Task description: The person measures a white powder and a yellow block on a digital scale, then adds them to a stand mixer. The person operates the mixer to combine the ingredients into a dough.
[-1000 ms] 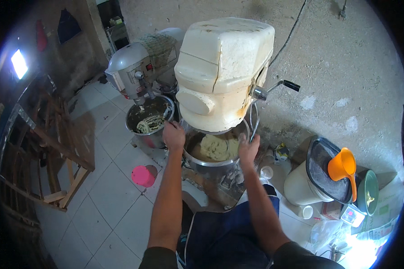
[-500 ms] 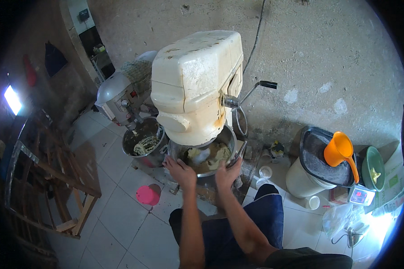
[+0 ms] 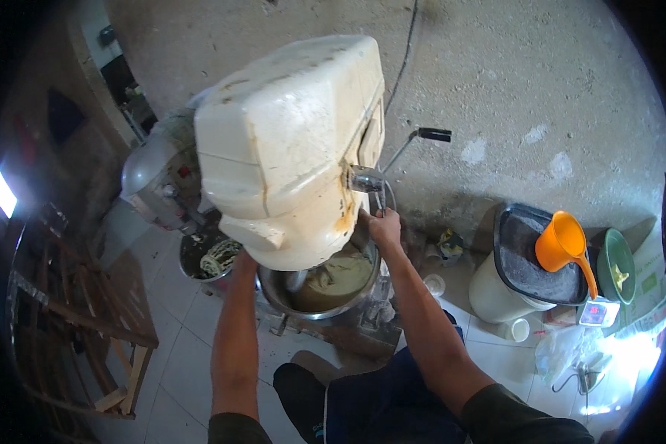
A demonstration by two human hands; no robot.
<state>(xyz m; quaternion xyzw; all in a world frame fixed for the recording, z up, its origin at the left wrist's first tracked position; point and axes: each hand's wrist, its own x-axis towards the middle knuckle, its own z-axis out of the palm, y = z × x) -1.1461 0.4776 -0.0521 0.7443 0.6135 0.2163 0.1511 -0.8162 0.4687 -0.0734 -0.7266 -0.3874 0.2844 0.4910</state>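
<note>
The steel mixing bowl (image 3: 314, 314) holds pale, creamy dough or batter (image 3: 340, 281), with part of the mixing tool in it. Over the bowl hangs the large cream-coloured head of a stand mixer (image 3: 288, 148). My left hand (image 3: 246, 260) reaches to the bowl's left side; its fingers are hidden behind the mixer head. On the other side, my right hand (image 3: 385, 228) is closed beside the bowl's far right rim, below the metal crank hub (image 3: 366, 180). What its fingers grip there is too small to make out.
A smaller mixer (image 3: 159, 181) stands at the left, its bowl (image 3: 192, 259) holding a batter-coated whisk. At the right, an orange dipper (image 3: 562, 244) rests on a dark-lidded bucket (image 3: 488, 288), near a green basin (image 3: 616, 263) and a small scale (image 3: 599, 313). A wooden frame (image 3: 137, 377) stands at the left.
Both hands have moved from the bowl's near rim to farther along its sides, the left one going behind the mixer head. The bowl's contents now look smoother and more spread. My view has shifted slightly.
</note>
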